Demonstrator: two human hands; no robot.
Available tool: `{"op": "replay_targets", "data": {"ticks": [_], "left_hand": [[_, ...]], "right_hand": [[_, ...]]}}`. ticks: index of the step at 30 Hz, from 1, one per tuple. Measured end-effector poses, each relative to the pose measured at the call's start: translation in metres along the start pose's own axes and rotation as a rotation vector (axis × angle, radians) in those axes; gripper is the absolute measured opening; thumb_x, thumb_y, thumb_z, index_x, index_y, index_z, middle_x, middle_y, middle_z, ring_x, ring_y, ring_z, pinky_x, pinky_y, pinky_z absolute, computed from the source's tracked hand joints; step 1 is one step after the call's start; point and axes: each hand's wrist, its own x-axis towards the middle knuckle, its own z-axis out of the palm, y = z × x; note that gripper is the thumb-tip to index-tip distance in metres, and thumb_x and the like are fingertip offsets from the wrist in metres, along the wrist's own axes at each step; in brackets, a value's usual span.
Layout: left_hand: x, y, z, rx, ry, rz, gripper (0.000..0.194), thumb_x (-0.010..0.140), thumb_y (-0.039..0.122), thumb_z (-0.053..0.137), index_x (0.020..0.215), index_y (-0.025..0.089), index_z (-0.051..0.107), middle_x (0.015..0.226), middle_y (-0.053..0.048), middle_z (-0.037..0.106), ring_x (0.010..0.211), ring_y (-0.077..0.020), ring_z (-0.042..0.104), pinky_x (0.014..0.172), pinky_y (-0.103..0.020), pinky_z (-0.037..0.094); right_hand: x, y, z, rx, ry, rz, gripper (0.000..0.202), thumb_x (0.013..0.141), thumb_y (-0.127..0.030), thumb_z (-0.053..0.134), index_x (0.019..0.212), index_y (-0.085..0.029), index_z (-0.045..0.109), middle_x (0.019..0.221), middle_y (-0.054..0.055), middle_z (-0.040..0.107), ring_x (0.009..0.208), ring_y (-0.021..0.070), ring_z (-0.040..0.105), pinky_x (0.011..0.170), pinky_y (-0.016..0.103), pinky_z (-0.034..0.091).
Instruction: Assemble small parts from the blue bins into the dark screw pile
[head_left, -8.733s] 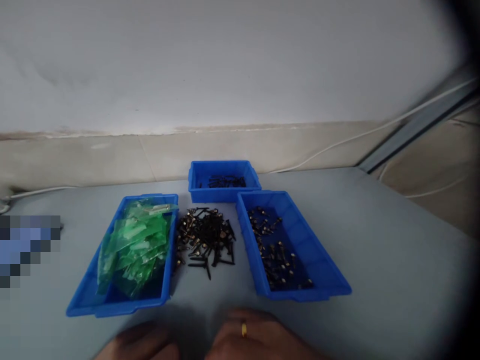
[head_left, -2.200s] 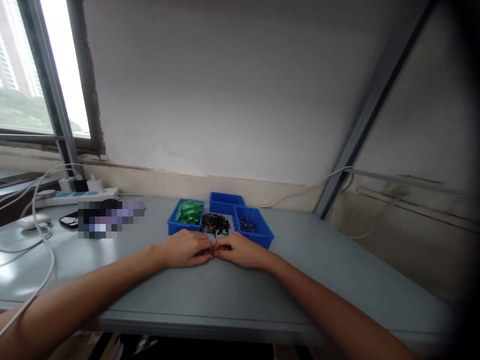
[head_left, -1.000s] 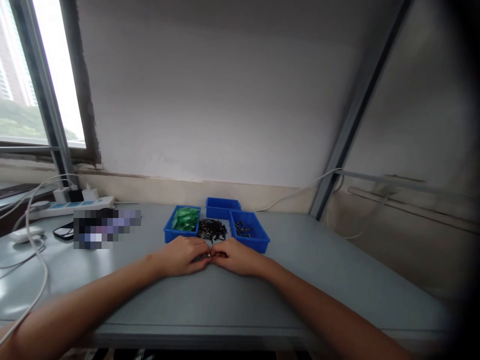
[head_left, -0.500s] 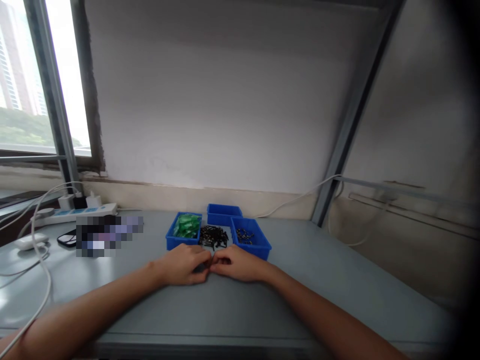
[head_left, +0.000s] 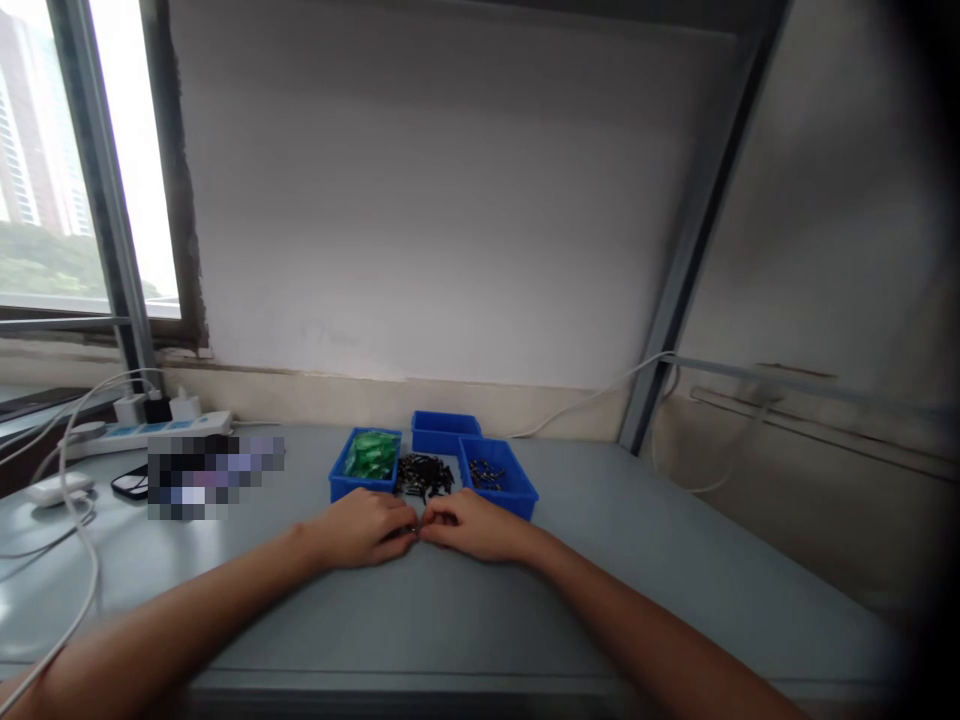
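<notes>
My left hand (head_left: 369, 527) and my right hand (head_left: 469, 524) meet fingertip to fingertip low over the table, both closed in a pinch. Something tiny shows between the fingertips, too small to name. Just beyond them lies a pile of small dark parts (head_left: 424, 476). Left of the pile, a blue bin (head_left: 363, 489) holds green pieces (head_left: 372, 455). On the right is another blue bin (head_left: 517, 490) with a few small metallic parts (head_left: 486, 474) inside.
A third blue bin (head_left: 445, 437) stands behind the pile, its contents hidden. At the left of the grey table (head_left: 420, 630) are a power strip (head_left: 154, 432), a phone (head_left: 132, 484), a white case (head_left: 61, 488) and a white cable (head_left: 94, 560).
The view has shifted slightly. The fingers of my left hand have drawn closer together, while my right hand keeps nearly the same pinch.
</notes>
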Motion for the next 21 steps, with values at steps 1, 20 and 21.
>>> {"op": "replay_targets", "data": {"ticks": [1, 20, 21], "left_hand": [[-0.0001, -0.0006, -0.0003, -0.006, -0.004, 0.010, 0.011, 0.096, 0.022, 0.053, 0.091, 0.019, 0.063, 0.082, -0.003, 0.068, 0.074, -0.0193, 0.066, 0.065, -0.026, 0.047], [-0.0011, -0.0012, 0.0002, -0.029, 0.011, 0.053, 0.013, 0.097, 0.021, 0.053, 0.090, 0.018, 0.063, 0.081, -0.003, 0.067, 0.071, -0.0182, 0.064, 0.062, -0.026, 0.045], [-0.0012, -0.0012, 0.0003, -0.029, 0.008, 0.054, 0.013, 0.097, 0.021, 0.053, 0.090, 0.018, 0.064, 0.082, -0.004, 0.067, 0.072, -0.0183, 0.064, 0.062, -0.026, 0.045]], "right_hand": [[-0.0004, -0.0006, -0.0004, -0.003, 0.001, 0.003, 0.011, 0.090, -0.024, 0.064, 0.086, -0.017, 0.071, 0.069, -0.002, 0.063, 0.066, 0.0135, 0.057, 0.060, 0.024, 0.039], [-0.0022, -0.0045, 0.0014, 0.020, -0.035, -0.014, 0.016, 0.078, -0.009, 0.067, 0.084, -0.019, 0.055, 0.070, -0.005, 0.057, 0.067, 0.0135, 0.056, 0.061, 0.023, 0.041], [-0.0023, -0.0049, 0.0014, 0.016, -0.034, -0.014, 0.015, 0.079, -0.010, 0.067, 0.084, -0.019, 0.056, 0.070, -0.005, 0.057, 0.068, 0.0137, 0.056, 0.060, 0.023, 0.041]]}}
